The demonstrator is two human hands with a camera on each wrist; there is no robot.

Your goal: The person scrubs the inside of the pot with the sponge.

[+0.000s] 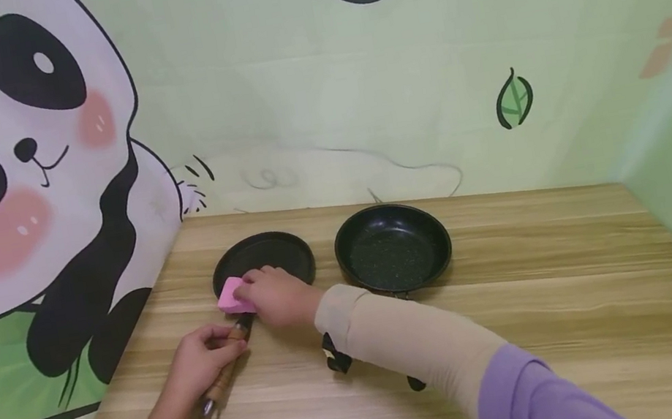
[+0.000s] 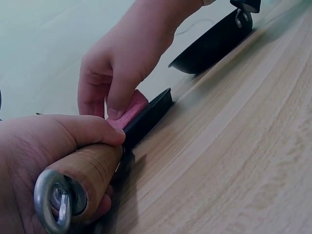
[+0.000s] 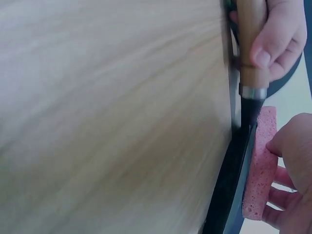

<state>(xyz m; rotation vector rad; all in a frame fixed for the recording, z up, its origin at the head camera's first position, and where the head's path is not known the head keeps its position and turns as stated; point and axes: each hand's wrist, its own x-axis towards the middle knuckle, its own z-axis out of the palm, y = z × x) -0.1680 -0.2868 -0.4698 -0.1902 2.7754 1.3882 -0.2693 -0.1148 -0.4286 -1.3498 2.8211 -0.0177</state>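
A flat black pan (image 1: 263, 255) with a wooden handle (image 1: 224, 376) lies on the wooden table (image 1: 556, 291). My left hand (image 1: 204, 357) grips that wooden handle (image 2: 90, 170), which ends in a metal ring (image 2: 53, 202). My right hand (image 1: 273, 295) holds a pink sponge (image 1: 232, 295) and presses it on the pan's near rim. The left wrist view shows the pink sponge (image 2: 130, 111) pinched between the fingers (image 2: 117, 95) against the black rim (image 2: 148, 117). In the right wrist view the sponge (image 3: 261, 165) lies along the pan's edge (image 3: 231, 180).
A deeper black frying pan (image 1: 393, 247) sits just right of the flat one, its handle running under my right forearm. Walls with a panda and leaf print close in the table at the left, back and right. Bare wood lies to the right.
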